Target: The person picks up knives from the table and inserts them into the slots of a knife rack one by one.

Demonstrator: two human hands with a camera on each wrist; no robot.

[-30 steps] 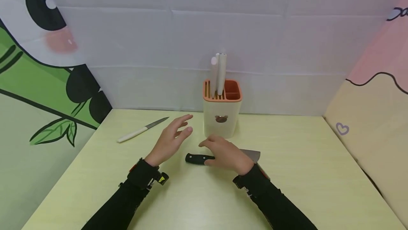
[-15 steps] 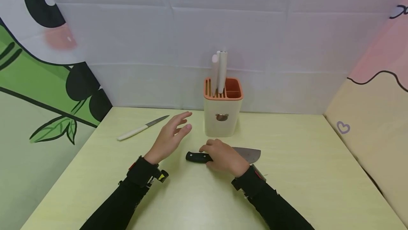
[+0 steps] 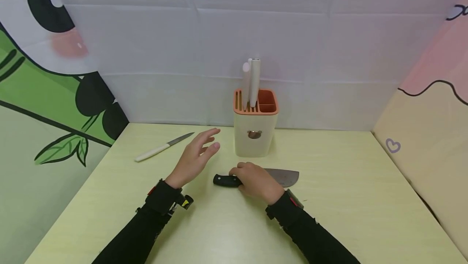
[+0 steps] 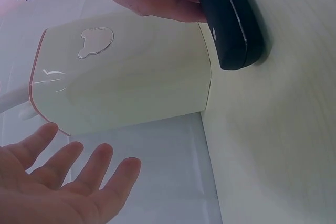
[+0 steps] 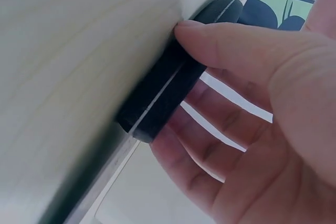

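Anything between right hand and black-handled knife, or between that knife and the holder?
Nothing visible blocks either. The right hand pinches the black-handled knife; past its knuckles only table shows before the holder. The left hand is off to the left.

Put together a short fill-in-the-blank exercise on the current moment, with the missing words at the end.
1. The right hand grips the big knife by its black ____.
2. The left hand has its fingers spread and is holding ____.
3. In the head view, the small knife lies to the ____ of the holder.

Missing words: handle; nothing; left.
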